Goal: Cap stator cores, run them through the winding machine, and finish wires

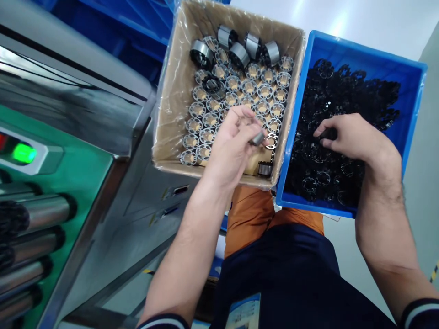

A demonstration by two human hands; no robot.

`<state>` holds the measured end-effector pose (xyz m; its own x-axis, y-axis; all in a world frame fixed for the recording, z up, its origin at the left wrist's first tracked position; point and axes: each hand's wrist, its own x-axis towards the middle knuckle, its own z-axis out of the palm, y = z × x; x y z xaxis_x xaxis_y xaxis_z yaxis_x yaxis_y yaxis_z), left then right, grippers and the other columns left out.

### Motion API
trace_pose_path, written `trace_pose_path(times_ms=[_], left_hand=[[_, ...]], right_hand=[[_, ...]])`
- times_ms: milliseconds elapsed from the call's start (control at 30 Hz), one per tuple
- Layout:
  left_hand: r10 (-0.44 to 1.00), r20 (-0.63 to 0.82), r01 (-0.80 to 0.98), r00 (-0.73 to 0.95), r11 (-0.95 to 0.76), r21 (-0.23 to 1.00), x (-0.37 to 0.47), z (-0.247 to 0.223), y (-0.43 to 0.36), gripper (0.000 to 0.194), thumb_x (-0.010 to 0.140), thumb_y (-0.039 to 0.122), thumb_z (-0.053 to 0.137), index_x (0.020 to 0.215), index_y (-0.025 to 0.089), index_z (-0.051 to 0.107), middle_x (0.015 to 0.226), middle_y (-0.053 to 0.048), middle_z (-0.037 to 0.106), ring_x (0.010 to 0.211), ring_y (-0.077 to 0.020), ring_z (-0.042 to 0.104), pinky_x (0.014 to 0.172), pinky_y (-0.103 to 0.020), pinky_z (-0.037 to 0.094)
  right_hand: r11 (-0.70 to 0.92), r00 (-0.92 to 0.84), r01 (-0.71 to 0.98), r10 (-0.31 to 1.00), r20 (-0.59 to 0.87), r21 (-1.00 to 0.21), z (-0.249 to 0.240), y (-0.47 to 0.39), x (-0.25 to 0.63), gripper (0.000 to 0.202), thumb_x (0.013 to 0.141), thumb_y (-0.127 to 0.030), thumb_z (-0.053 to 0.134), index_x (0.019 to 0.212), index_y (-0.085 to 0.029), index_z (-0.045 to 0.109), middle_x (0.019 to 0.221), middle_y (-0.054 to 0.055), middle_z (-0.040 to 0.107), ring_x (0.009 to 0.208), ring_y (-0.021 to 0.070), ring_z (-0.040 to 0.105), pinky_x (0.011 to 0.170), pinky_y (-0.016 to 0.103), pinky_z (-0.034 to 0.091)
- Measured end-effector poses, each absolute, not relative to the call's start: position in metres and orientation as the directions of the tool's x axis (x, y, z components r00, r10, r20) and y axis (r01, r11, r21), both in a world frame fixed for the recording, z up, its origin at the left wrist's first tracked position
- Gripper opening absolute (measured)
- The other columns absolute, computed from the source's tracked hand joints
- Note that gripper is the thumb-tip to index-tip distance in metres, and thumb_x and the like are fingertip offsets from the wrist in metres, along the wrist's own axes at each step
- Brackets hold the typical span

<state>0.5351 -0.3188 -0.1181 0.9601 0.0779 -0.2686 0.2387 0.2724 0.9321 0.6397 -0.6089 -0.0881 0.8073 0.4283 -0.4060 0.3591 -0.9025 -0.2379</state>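
My left hand [233, 141] is closed around a grey metal motor core [257, 138], only part of which shows past the fingers. It hovers over a plastic-lined cardboard box [171, 100] where rows of slotted metal cores [231, 83] stand on end. Several cores with black end caps [239, 55] lie tipped over at the box's far end. Inside the blue bin [368, 48], my right hand [353, 137] pinches a black plastic end piece [329, 133], partly covered by the fingers. Heaped black plastic pieces [322, 178] surround that hand.
Left of the box stands a machine with a green top [85, 141] and a lit green button [24, 153]. Metal cylinders with black ends [48, 212] lie on it. The box and bin stand side by side, their walls nearly touching. A white surface [370, 18] lies beyond.
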Motion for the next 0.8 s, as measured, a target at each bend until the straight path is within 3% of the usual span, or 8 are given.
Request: trace_pose_path(times_ms=[100,200,300,400,500,567,667,800], left_hand=[[0.074,-0.354,0.308,0.932,0.348,0.885,0.536,-0.127,-0.327,0.033,0.107,0.058,0.074,0.121,0.032,0.059,0.111,-0.006,0.071,0.093,-0.0211,0.071,0.067,-0.031,0.061],[0.087,-0.386,0.327,0.918,0.384,0.864,0.534,-0.124,-0.327,0.032,0.111,0.061,0.067,0.122,0.031,0.061,0.107,-0.007,0.070,0.081,-0.0183,0.065,0.058,-0.029,0.054],[0.073,-0.376,0.318,0.924,0.401,0.859,0.531,-0.116,-0.327,0.025,0.107,0.047,0.066,0.123,0.030,0.059,0.103,-0.004,0.068,0.073,-0.0153,0.059,0.059,-0.028,0.053],[0.018,-0.346,0.309,0.938,0.412,0.857,0.528,-0.112,-0.333,0.021,0.110,0.044,0.059,0.125,0.030,0.057,0.098,0.000,0.067,0.061,-0.0123,0.052,0.053,-0.028,0.048],[0.025,-0.298,0.264,0.954,0.400,0.878,0.525,-0.114,-0.341,0.046,0.120,0.071,0.046,0.134,0.030,0.061,0.079,0.003,0.062,0.046,-0.0117,0.042,0.042,-0.029,0.032],[0.081,-0.250,0.202,0.965,0.383,0.902,0.522,-0.116,-0.346,0.071,0.115,0.092,0.041,0.139,0.029,0.066,0.065,0.005,0.052,0.041,-0.0129,0.039,0.039,-0.031,0.023],[0.127,-0.191,0.134,0.973,0.362,0.923,0.518,-0.117,-0.348,0.074,0.114,0.093,0.047,0.142,0.029,0.072,0.062,0.004,0.049,0.044,-0.0154,0.042,0.040,-0.034,0.024],[0.131,-0.169,0.125,0.977,0.289,0.949,0.513,-0.111,-0.348,0.057,0.119,0.080,0.050,0.139,0.034,0.077,0.080,-0.001,0.065,0.051,-0.0164,0.044,0.045,-0.038,0.033]], right_hand=[[-0.911,0.899,0.256,0.347,-0.266,-0.324,-0.077,-0.606,0.635,0.031,0.093,-0.017,0.082,0.118,-0.030,0.093,0.079,0.001,0.081,0.079,0.0321,0.082,0.101,0.058,0.071],[-0.841,0.958,0.151,0.254,-0.133,-0.520,-0.068,-0.599,0.629,0.005,0.100,-0.029,0.083,0.102,-0.028,0.087,0.060,-0.002,0.070,0.058,0.0264,0.072,0.090,0.054,0.069],[-0.686,0.955,0.212,0.297,-0.002,-0.696,-0.063,-0.587,0.622,0.015,0.104,-0.041,0.084,0.098,-0.027,0.083,0.086,0.004,0.084,0.078,0.0250,0.078,0.100,0.048,0.067],[-0.491,0.888,0.238,0.459,-0.016,-0.838,-0.062,-0.572,0.611,0.025,0.102,-0.038,0.082,0.126,-0.031,0.085,0.132,0.006,0.088,0.117,0.0293,0.082,0.110,0.047,0.068],[-0.369,0.811,0.206,0.582,-0.052,-0.906,-0.063,-0.555,0.594,0.051,0.106,-0.038,0.078,0.157,-0.038,0.076,0.161,0.003,0.079,0.144,0.0339,0.077,0.114,0.050,0.072],[-0.283,0.778,0.214,0.628,-0.012,-0.935,-0.065,-0.544,0.583,0.055,0.106,-0.038,0.082,0.160,-0.044,0.073,0.171,-0.001,0.072,0.156,0.0344,0.070,0.117,0.050,0.072],[-0.141,0.780,0.196,0.622,0.067,-0.970,-0.069,-0.534,0.573,0.049,0.101,-0.034,0.093,0.146,-0.045,0.078,0.159,-0.001,0.078,0.145,0.0333,0.077,0.105,0.048,0.077],[-0.265,0.836,0.164,0.549,-0.009,-0.950,-0.073,-0.529,0.569,0.042,0.096,-0.047,0.099,0.135,-0.043,0.083,0.147,-0.001,0.083,0.105,0.0285,0.084,0.078,0.046,0.076]])
